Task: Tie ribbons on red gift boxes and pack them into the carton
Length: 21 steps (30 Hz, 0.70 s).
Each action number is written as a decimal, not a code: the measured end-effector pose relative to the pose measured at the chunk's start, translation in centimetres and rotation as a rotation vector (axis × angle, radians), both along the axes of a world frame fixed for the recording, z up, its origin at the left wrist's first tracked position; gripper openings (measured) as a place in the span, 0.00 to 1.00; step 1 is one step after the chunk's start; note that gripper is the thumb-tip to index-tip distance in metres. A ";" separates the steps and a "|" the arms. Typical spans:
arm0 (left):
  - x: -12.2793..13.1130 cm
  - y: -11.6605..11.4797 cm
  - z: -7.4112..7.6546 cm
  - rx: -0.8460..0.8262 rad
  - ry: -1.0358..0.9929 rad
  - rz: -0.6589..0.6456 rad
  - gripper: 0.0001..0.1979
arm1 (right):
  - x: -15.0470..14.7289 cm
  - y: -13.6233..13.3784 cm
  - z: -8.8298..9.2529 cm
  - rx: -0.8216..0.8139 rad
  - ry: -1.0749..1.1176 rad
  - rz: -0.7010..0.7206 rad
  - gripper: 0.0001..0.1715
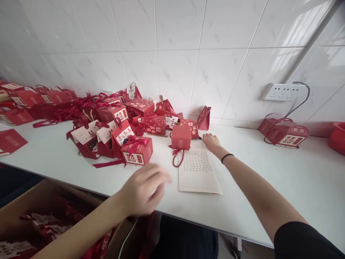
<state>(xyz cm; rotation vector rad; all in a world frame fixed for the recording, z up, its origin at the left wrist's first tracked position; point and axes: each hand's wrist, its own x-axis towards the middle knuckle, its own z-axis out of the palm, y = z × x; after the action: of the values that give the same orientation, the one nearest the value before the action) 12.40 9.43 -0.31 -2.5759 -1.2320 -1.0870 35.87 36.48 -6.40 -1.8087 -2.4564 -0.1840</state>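
My left hand hovers over the front edge of the white table, blurred by motion, fingers loosely apart and nothing seen in it. It is nearest a red ribboned gift box. My right hand, a black band on its wrist, reaches far across the table. Its fingers close on a thin dark pen just beyond a lined sheet of paper with handwriting. A small red box stands to the left of that hand.
Several red gift boxes with ribbons pile at the back left along the tiled wall. Two more red boxes sit at the right under a wall socket. A red bowl is at the far right. A cardboard carton with red items stands below the table.
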 end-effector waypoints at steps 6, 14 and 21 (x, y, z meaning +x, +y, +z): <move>7.8 15.1 -4.1 -0.299 -0.001 -0.136 0.16 | 3.3 -2.7 0.0 -0.013 0.177 -0.066 0.19; 6.6 17.3 -7.0 -0.514 0.220 -0.034 0.25 | 7.5 -10.0 0.5 -0.227 1.022 -0.069 0.22; 6.7 17.1 -6.1 -0.458 0.342 0.093 0.18 | 5.7 -12.6 2.1 -0.641 1.885 0.065 0.17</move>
<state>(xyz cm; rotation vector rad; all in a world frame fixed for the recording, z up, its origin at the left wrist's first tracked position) 19.09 26.49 -6.37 -2.8132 -1.6315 -0.3468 41.57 23.87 -4.29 -0.8670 -1.0512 1.5815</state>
